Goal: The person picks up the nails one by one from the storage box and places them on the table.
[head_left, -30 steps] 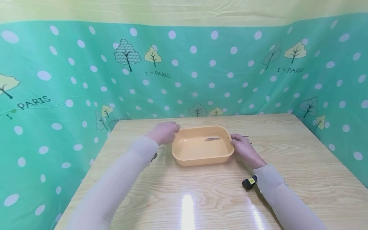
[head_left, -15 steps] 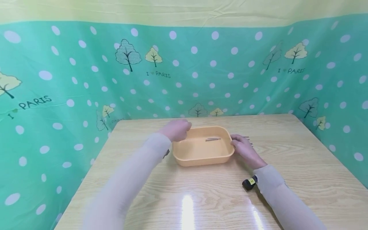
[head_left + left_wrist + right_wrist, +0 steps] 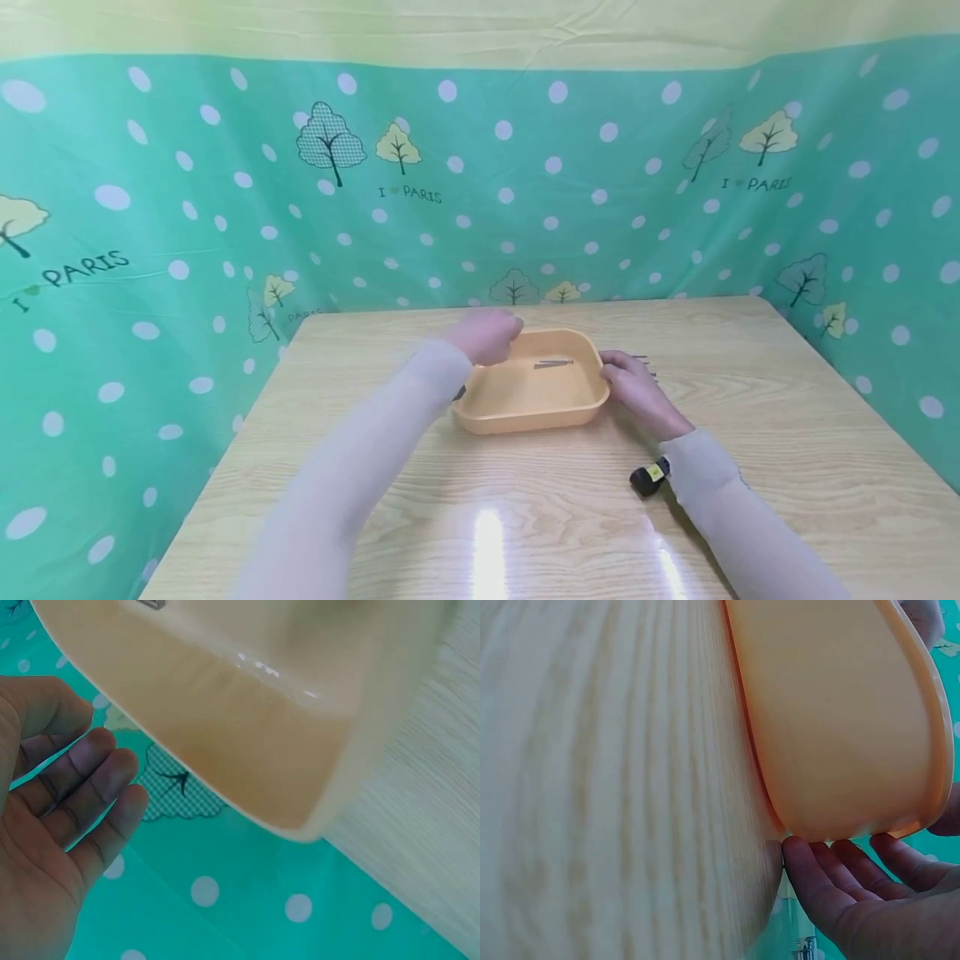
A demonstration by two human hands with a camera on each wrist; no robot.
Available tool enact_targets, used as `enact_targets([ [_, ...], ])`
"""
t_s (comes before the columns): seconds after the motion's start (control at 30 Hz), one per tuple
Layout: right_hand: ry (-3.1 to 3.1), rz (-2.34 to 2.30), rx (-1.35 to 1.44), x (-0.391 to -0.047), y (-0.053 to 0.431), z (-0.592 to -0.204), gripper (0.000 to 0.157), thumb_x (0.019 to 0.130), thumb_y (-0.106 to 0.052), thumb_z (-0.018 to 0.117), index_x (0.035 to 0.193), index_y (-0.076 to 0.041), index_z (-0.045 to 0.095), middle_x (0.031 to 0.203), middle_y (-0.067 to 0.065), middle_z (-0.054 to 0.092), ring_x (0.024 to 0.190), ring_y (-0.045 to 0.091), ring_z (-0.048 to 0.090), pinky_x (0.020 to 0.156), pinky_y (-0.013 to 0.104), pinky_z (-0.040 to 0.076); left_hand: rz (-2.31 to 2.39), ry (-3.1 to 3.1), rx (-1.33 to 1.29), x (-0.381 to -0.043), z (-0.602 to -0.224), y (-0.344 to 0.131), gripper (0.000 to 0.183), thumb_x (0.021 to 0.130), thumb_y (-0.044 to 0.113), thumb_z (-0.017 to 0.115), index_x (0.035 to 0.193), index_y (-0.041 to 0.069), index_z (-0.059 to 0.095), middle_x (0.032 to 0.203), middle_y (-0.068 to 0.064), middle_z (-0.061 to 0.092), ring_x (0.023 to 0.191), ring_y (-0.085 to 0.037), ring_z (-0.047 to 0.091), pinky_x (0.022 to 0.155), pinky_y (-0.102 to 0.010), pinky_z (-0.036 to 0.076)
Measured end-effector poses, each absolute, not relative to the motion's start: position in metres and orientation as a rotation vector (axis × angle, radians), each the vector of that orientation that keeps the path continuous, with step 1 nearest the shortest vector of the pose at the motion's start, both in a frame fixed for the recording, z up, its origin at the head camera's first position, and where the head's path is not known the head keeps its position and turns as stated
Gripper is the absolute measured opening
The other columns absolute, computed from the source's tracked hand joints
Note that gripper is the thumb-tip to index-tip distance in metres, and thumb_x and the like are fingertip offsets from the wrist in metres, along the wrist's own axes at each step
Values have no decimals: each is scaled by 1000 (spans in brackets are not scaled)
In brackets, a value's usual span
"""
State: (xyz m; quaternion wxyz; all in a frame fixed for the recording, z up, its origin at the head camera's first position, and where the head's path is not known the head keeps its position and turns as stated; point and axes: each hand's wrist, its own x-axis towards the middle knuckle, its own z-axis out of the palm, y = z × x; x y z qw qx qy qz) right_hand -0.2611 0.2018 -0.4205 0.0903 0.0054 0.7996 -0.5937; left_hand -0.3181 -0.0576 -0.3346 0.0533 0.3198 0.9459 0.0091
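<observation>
A shallow peach-coloured plastic tray (image 3: 532, 412) stands on the wooden table, with a few thin nails (image 3: 553, 363) lying inside it. My right hand (image 3: 637, 387) holds the tray's right end. In the right wrist view, my fingertips (image 3: 810, 859) press against the outer wall, and the thumb is at the rim. Over the tray's far left part hovers my left hand (image 3: 483, 335), its fingers loosely bent. The left wrist view shows nothing between those fingers (image 3: 112, 825), apart from the tray wall. Its thumb hides part of the index finger.
More thin nails (image 3: 645, 360) lie on the table (image 3: 750, 400) just beyond my right hand. A black wrist camera (image 3: 648, 477) sits beneath the right sleeve. Green dotted cloth (image 3: 555, 192) hangs along the table's back and sides.
My left hand has moved right, from beside the tray's left rim to above its inside. The right hand and tray have stayed in place.
</observation>
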Motion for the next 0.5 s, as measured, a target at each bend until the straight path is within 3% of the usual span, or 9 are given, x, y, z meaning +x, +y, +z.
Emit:
enact_targets([
  [0.5,2400,-1744,9,-261,201,-419,52,92,-15,38,142,1,37,138,22,45,116,33,54,97,43,47,-35,2859,1059,-333,-355,-30,20,85,3,61,103,11,65,85,2,61,75,-13,55,67,-23,48],
])
